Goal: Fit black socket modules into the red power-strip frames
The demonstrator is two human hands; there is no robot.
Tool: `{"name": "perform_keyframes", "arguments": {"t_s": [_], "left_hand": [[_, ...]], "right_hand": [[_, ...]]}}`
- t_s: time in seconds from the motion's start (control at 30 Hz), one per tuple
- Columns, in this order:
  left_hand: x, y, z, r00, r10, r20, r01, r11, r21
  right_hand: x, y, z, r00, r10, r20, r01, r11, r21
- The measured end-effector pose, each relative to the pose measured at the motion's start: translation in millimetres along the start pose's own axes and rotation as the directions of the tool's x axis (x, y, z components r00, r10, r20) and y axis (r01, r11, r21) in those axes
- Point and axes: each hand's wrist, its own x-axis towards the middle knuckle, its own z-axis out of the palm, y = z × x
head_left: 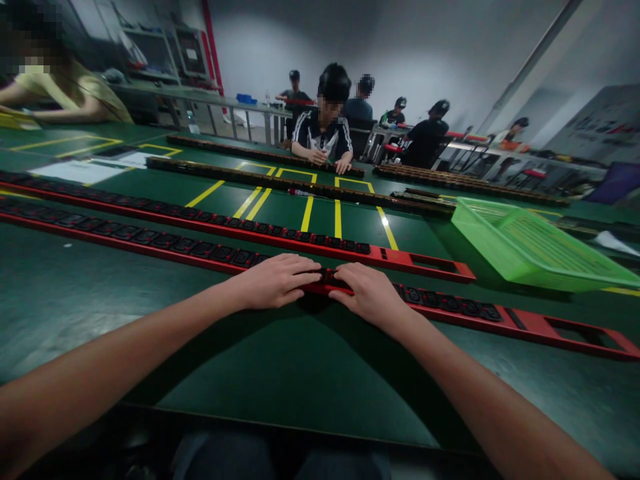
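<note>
Green worktop point(300, 373) spreads out beneath my arms, marked with yellow lines point(338, 219), and beyond it a person point(330, 120) bends over some work in front of a pale wall point(280, 40). Right before me, across the worktop, lies a long red strip point(535, 324) set with a row of black inserts point(243, 257). My left hand point(273, 281) and right hand point(373, 297) meet it side by side, a little apart, fingers over the top and thumbs towards the near edge; whether either one pinches or only presses, I cannot tell.

Just beyond it a second red strip point(397, 256) runs roughly alongside, and to the right sits a green basket point(480, 247).

I'd judge the near strip stiff along its edges, but long enough to sag or swing if I took it at one end. It looks slim rather than heavy, perhaps slick on its painted sides. Two well-spaced holds on the side rails should keep it level, clear of the inserts, which might shift under a thumb. Around the cut-out opening point(575, 331) near the right end the rails look thin, so that's a poor place to bear weight.
</note>
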Motion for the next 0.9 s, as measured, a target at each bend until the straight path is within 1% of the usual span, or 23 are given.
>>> {"name": "perform_keyframes", "arguments": {"t_s": [0.13,0.2,0.23,0.3,0.37,0.43,0.53,0.63,0.73,0.77,0.83,0.9], "left_hand": [[2,4,0.8,0.999,-0.038,0.035,0.037,0.999,0.026],[4,5,1.5,0.991,-0.118,0.065,0.115,0.992,0.060],[5,6,1.7,0.980,-0.179,0.086,0.172,0.982,0.079],[8,5,1.1,0.943,-0.304,0.134,0.288,0.949,0.128],[11,3,-1.3,0.911,-0.370,0.179,0.343,0.924,0.166],[13,-1,-5.7,0.902,-0.374,0.214,0.341,0.923,0.177],[12,-10,-15.1,0.892,-0.358,0.276,0.328,0.933,0.150],[1,-25,-26.7,0.857,-0.387,0.340,0.376,0.921,0.099],[-20,-46,-38.0,0.793,-0.471,0.386,0.493,0.869,0.047],[-27,-53,-41.1,0.779,-0.489,0.393,0.519,0.854,0.032],[-38,-65,-45.1,0.757,-0.512,0.406,0.554,0.833,0.017],[-42,-68,-45.4,0.753,-0.523,0.399,0.564,0.825,0.018]], "right_hand": [[1,0,0,1.000,-0.008,0.007,0.008,1.000,0.024],[1,0,-1,1.000,-0.019,0.017,0.019,1.000,0.024],[1,0,-2,0.999,-0.027,0.023,0.026,0.999,0.021],[1,1,-3,0.999,-0.035,0.037,0.035,0.999,0.005],[0,1,-4,0.998,-0.034,0.048,0.035,0.999,-0.012],[0,2,-5,0.998,-0.033,0.049,0.034,0.999,-0.024],[-1,4,-4,0.998,-0.030,0.047,0.031,0.999,-0.033],[-1,6,-4,0.998,-0.018,0.066,0.021,0.999,-0.048],[-1,7,-4,0.997,-0.004,0.072,0.008,0.998,-0.064],[-1,7,-4,0.997,0.000,0.074,0.004,0.998,-0.065],[-1,7,-5,0.996,0.006,0.085,-0.001,0.998,-0.055],[-1,7,-6,0.995,0.003,0.099,0.001,0.999,-0.036]]}}
